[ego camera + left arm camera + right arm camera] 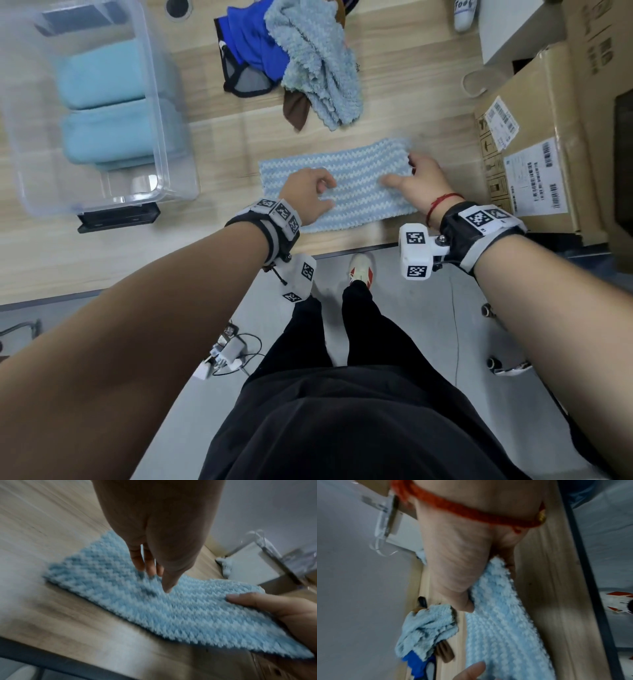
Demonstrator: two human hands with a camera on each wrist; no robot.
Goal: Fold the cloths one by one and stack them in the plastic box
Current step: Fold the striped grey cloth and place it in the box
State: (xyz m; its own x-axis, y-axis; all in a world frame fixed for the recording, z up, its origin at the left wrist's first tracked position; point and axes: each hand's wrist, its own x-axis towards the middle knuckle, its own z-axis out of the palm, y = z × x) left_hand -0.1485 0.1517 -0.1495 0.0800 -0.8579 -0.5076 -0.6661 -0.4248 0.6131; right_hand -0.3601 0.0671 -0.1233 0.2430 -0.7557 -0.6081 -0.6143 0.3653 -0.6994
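A light blue zigzag-textured cloth lies as a long folded strip near the table's front edge. My left hand rests on its left half, fingertips and thumb touching the pile. My right hand pinches the strip's right end, thumb on top and fingers underneath, with that end lifted slightly off the wood. The clear plastic box stands at the far left and holds two folded teal cloths. A heap of unfolded cloths, grey-blue, bright blue and brown, sits behind the strip.
A large cardboard box stands close to my right hand at the table's right end. A flat black object lies in front of the plastic box. The table edge runs just below my wrists.
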